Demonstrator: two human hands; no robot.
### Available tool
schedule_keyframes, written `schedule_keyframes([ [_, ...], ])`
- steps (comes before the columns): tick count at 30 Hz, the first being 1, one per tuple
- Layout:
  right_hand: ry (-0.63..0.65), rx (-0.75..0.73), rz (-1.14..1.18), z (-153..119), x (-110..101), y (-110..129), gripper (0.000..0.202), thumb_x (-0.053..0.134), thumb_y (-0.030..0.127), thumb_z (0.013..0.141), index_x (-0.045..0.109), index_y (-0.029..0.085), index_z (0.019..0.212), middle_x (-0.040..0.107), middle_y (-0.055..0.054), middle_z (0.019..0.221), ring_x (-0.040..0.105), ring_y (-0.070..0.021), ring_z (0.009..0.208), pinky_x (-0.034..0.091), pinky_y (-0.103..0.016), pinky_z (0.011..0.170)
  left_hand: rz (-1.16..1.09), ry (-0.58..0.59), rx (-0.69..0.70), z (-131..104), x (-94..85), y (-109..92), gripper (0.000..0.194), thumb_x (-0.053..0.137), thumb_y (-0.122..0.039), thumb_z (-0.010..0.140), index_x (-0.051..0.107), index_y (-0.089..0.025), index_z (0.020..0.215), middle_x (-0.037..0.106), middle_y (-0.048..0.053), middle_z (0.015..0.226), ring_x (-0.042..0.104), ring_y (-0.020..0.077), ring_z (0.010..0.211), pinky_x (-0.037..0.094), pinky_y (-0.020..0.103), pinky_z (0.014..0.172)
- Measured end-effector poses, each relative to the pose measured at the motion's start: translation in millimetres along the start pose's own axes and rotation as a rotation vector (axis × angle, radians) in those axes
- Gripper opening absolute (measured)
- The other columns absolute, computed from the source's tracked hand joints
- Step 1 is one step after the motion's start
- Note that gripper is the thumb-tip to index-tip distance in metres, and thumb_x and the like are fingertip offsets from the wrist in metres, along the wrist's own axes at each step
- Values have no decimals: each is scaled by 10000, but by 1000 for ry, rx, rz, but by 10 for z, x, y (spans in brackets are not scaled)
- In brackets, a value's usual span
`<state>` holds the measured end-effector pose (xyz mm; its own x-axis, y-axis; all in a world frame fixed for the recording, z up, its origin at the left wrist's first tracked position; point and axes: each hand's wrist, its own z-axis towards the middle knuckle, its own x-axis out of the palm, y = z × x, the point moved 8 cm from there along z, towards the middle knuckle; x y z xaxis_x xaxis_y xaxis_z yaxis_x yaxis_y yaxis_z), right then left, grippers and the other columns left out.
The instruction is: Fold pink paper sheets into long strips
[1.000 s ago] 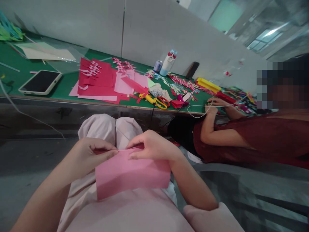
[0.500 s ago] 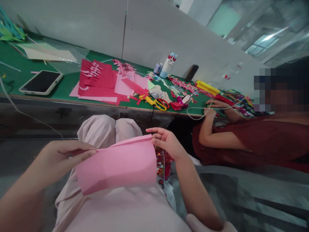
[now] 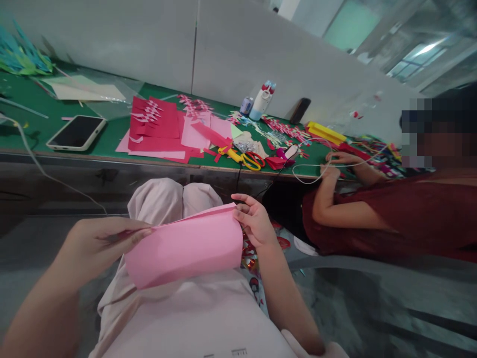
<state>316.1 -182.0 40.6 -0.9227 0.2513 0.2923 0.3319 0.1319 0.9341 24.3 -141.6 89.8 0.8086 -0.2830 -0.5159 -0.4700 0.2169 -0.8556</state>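
Note:
A sheet of pink paper is bent over on itself above my lap, its long edges meeting along the top. My left hand pinches the upper left corner between thumb and fingers. At the upper right corner, my right hand grips the paper with thumb and bent fingers, the index finger stretched past the edge. The bend of the sheet bulges toward my body, and its lower side rests close to my shirt.
The green table ahead bears a phone, red paper sheets, yellow-handled scissors, a bottle, a can and cut paper strips. A thin white cable hangs at the left. Another person in a dark red top works at the right.
The top edges of the pink paper have come closer together, and my right hand has shifted slightly with its corner. The camera view has moved a little to the left.

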Motion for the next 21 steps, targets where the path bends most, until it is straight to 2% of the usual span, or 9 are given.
schedule_keyframes([
  [6, -37, -39, -14, -57, -44, 75, 516, 897, 286, 475, 579, 193, 870, 521, 83, 562, 469, -60, 491, 373, -170, 461, -6, -16, 27, 0, 23, 6, 148, 752, -416, 695, 792, -283, 745, 771, -17, 741, 689, 170, 679, 517, 168, 611],
  [10, -29, -75, -113, -36, -67, 86, 474, 859, 358, 543, 578, 190, 885, 537, 66, 601, 492, -73, 523, 403, -192, 510, -42, 72, -2, 38, 71, 10, 195, 741, -439, 702, 795, -259, 754, 772, -6, 745, 693, 179, 687, 518, 173, 598],
  [13, -12, -168, -452, 19, -43, 182, 372, 734, 408, 724, 605, 179, 987, 600, 25, 683, 551, -104, 612, 444, -229, 599, -46, 112, -38, 90, 107, 30, 251, 736, -463, 703, 795, -232, 782, 777, 5, 780, 694, 193, 710, 521, 187, 600],
  [15, -94, -301, -791, 16, -12, 346, 294, 618, 370, 841, 621, 177, 1063, 654, -17, 782, 593, -134, 699, 471, -269, 686, -13, 87, -43, 128, 119, 48, 288, 722, -486, 712, 794, -223, 806, 781, 16, 812, 691, 192, 727, 513, 190, 611],
  [17, -198, -496, -1057, -65, 109, 562, 247, 550, 301, 896, 641, 182, 1092, 683, -56, 910, 619, -164, 814, 481, -310, 796, 39, 87, -29, 160, 167, 55, 323, 693, -517, 732, 792, -224, 827, 781, 28, 826, 681, 184, 718, 499, 194, 602],
  [18, -203, -597, -1131, -125, 219, 649, 234, 538, 275, 909, 653, 183, 1091, 685, -69, 966, 622, -177, 878, 475, -325, 853, 65, 94, -19, 173, 198, 52, 335, 678, -530, 742, 791, -227, 831, 780, 31, 826, 674, 179, 705, 491, 199, 595],
  [19, -153, -673, -1169, -181, 353, 697, 220, 542, 265, 916, 667, 186, 1079, 685, -73, 1004, 618, -189, 941, 467, -330, 894, 83, 106, -9, 184, 229, 42, 341, 666, -538, 750, 790, -232, 836, 779, 31, 829, 668, 174, 697, 486, 204, 593],
  [21, 34, -766, -1224, -277, 645, 704, 191, 592, 282, 906, 694, 198, 1045, 689, -67, 1033, 607, -196, 993, 459, -327, 927, 98, 131, 8, 199, 283, 4, 333, 659, -539, 761, 787, -244, 849, 778, 27, 845, 663, 172, 703, 486, 216, 609],
])
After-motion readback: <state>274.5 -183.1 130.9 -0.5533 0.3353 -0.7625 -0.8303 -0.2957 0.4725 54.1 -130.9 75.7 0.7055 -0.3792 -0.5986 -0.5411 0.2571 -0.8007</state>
